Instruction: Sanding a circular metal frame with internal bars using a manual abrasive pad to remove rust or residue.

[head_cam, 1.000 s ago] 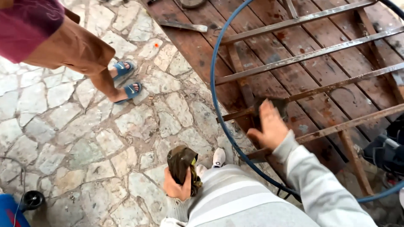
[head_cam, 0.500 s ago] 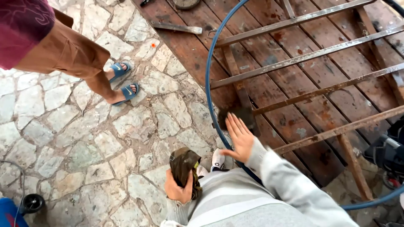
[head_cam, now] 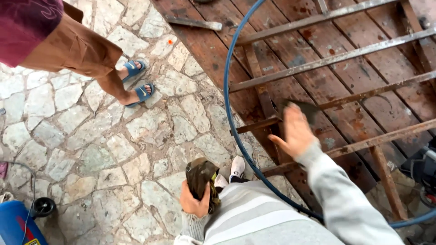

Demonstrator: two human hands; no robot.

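A dark flat piece (head_cam: pixel 303 109), seemingly sandpaper, is lying on the rust-brown wooden panel (head_cam: pixel 345 86) under the flat, open right hand (head_cam: pixel 294 134), so sanding looks underway. The left hand (head_cam: pixel 194 202) is gripping a crumpled dark cloth (head_cam: pixel 200 174). Continuing would call for even pressure between the metal bars (head_cam: pixel 327 59).

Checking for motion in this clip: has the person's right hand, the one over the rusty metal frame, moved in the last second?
Yes. The right hand pulled back toward the body, then returned out onto the rusty metal frame bar, pressing a dark pad.
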